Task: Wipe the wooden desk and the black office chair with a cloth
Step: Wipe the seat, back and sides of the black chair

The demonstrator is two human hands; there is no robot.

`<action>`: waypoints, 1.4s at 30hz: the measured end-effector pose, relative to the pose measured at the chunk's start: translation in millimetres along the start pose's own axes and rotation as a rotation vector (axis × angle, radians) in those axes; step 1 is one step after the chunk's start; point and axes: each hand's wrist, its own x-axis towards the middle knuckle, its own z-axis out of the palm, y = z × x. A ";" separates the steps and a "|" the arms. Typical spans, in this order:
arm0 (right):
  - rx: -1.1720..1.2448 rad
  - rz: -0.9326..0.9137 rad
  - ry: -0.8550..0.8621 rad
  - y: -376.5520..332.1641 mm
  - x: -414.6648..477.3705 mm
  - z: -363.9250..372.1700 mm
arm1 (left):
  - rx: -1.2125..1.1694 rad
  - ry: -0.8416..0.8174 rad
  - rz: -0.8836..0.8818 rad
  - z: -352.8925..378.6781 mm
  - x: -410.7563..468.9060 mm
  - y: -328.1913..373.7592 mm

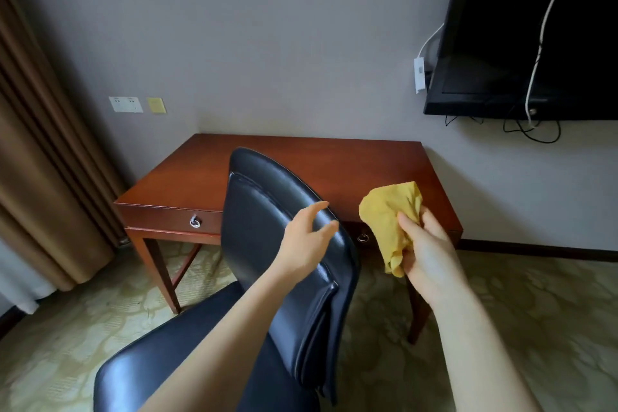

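Observation:
A reddish wooden desk (pixel 351 164) stands against the grey wall, with ring-pull drawers along its front. The black leather office chair (pixel 267 211) stands in front of it, turned sideways, its backrest upright and its seat low at the left. My left hand (pixel 306 239) is open, fingers spread, over the backrest's upper right edge; I cannot tell if it touches. My right hand (pixel 426 254) grips a crumpled yellow cloth (pixel 391 214) in the air, just right of the backrest and in front of the desk's front edge.
A black wall-mounted television (pixel 521 37) hangs at the upper right with white and black cables dangling below. Brown curtains (pixel 43 160) hang at the left. Wall sockets (pixel 125 104) sit left of the desk. Patterned carpet (pixel 535 311) covers the floor.

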 end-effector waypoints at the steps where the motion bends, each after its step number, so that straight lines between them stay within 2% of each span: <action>1: 0.017 -0.001 0.061 2.6 0.7 -5.6 | 0.152 -0.029 0.055 8.4 2.6 -1.2; 4: -0.036 -0.027 0.174 12.4 2.6 -22.7 | 0.583 -0.178 0.080 33.2 7.9 -3.7; 6: 0.001 0.010 0.192 19.5 2.8 -34.9 | 0.688 -0.256 0.035 49.1 8.7 -7.7; 10: 0.097 0.120 0.150 26.6 1.5 -46.9 | 0.648 -0.074 0.112 62.1 2.6 -10.8; 12: 0.088 0.167 0.121 31.0 2.2 -50.5 | 0.684 -0.054 0.133 63.2 -0.3 -8.6; 16: 0.034 0.198 0.084 34.1 2.8 -49.0 | 0.655 -0.111 0.067 60.3 -5.5 0.3; 20: 0.122 0.222 0.047 37.0 -2.8 -38.0 | 0.639 -0.119 0.055 61.9 -20.8 1.8; 26: 0.108 0.219 0.032 42.0 -28.1 -18.0 | 0.542 -0.179 0.105 51.6 -63.7 -2.4; 32: 0.044 0.176 0.004 36.1 -52.9 -1.3 | 0.486 -0.272 0.259 27.1 -124.2 -14.2; 37: -0.010 0.069 0.085 47.9 -86.9 35.0 | 0.459 -0.395 0.387 -16.3 -178.0 -34.2; 42: -0.183 -0.018 0.210 72.4 -138.2 66.1 | 0.438 -0.480 0.449 -61.1 -229.9 -46.7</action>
